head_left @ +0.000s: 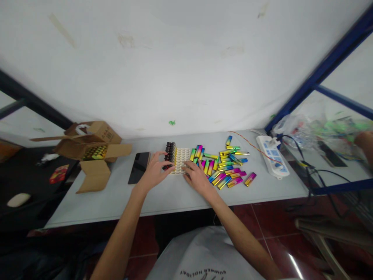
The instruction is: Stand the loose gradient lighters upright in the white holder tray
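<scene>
We had both hands at the white tray, which lay near the middle of the grey desk, with rows of dark-topped pieces standing along its left side. Our left hand reached in from the left, thumb and forefinger curved towards each other around the near end of those rows; we could not tell whether they were pinched on a piece. Our right hand was apart from the left, its fingers loosely spread at the tray's right side, closed on nothing we could make out. Just beside it, to the right, we had a loose spread of shiny rainbow-coloured tubes, most lying at odd angles. Left of our left hand lay a dark flat slab, and farther left stood an open cardboard box with more small pieces inside. Towards the desk's right end we had a white power strip with plugs in it, a thin red-and-yellow wire running across it. Another person's hand showed at the far right edge.
</scene>
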`<state>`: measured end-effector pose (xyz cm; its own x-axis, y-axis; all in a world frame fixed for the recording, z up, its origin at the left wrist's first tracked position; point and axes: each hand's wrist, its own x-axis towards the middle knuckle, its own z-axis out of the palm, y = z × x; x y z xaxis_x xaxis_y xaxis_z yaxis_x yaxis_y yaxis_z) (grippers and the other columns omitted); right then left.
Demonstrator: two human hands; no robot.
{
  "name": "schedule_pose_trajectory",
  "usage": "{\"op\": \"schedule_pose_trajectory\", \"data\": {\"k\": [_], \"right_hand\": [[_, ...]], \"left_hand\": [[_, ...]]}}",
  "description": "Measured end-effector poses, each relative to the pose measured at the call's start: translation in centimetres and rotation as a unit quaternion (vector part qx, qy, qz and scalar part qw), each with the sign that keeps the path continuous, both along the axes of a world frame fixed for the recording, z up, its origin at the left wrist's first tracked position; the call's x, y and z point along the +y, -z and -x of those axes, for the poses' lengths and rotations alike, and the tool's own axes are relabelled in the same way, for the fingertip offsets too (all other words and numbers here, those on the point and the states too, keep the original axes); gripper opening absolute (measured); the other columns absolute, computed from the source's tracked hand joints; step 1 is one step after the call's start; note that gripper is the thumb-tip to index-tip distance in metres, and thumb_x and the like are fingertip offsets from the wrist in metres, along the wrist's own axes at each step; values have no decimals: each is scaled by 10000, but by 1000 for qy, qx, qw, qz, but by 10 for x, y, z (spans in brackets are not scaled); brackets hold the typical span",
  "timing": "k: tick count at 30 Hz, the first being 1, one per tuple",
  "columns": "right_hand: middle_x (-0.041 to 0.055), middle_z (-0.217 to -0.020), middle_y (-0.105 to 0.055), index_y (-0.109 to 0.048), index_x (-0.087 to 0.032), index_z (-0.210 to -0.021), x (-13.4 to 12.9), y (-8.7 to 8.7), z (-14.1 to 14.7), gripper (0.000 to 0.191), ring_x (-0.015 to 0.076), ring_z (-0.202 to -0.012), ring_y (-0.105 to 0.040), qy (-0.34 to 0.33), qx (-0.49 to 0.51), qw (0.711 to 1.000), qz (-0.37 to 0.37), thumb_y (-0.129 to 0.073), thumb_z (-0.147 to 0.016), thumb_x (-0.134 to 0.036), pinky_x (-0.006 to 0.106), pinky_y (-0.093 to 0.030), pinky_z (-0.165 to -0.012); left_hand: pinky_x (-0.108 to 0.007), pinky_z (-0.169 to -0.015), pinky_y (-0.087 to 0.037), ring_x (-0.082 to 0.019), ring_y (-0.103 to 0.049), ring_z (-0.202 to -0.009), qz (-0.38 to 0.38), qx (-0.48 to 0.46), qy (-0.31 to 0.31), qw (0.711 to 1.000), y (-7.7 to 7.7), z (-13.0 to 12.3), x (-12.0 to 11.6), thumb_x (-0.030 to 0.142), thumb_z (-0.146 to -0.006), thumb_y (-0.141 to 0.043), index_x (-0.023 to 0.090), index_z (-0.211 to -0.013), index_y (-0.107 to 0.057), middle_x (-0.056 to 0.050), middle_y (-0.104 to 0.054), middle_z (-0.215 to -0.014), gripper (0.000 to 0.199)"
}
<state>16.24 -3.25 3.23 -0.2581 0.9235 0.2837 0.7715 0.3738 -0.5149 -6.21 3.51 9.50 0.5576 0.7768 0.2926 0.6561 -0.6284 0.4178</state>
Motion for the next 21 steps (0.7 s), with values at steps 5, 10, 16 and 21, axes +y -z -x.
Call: {"op": "schedule_pose_trajectory", "data": {"k": [5, 10, 16, 21], "right_hand": [[129, -1475, -598, -680, -217, -1292, -1, -3, 1, 316, 270, -1422, -498, 1, 1, 1000, -11, -621, -985, -168, 627, -195, -1265], [124, -1322, -683, -701, -221, -1265, -6, -15, -8, 269, 258, -1278, -602, 21, 70, 996, -47, -582, -1040, -308, 514, -380, -1190], [30, -743, -717, -771, -242, -1029, -22, -31, -70, 464, 197, -638, -655, 157, 144, 977, -16, -420, -1080, -542, 296, -491, -664], [57, -707, -728, -784, -205, -917, -43, -36, -150, 663, 198, -585, -621, 285, 121, 951, -25, -371, -1019, -713, 299, -424, -612]], "left_hand": [[-575, -1151, -419, -333, -471, -1362, -12, -2, 1, 1000, 10, 4, 1, 414, -947, -640, 233, -996, -803, -141, -526, -1405, 248], [-572, -1133, -449, -334, -466, -1382, -33, -34, 3, 999, 21, 4, 1, 416, -958, -629, 252, -1044, -784, -127, -488, -1445, 242], [-528, -1117, -488, -304, -513, -1333, -43, -68, -9, 997, 25, -3, -5, 354, -987, -572, 282, -1227, -723, -118, -494, -1413, 292], [-574, -1147, -436, -359, -453, -1381, -118, -84, -93, 985, 4, -23, -22, 340, -924, -674, 271, -1313, -655, -142, -465, -1458, 396]]}}
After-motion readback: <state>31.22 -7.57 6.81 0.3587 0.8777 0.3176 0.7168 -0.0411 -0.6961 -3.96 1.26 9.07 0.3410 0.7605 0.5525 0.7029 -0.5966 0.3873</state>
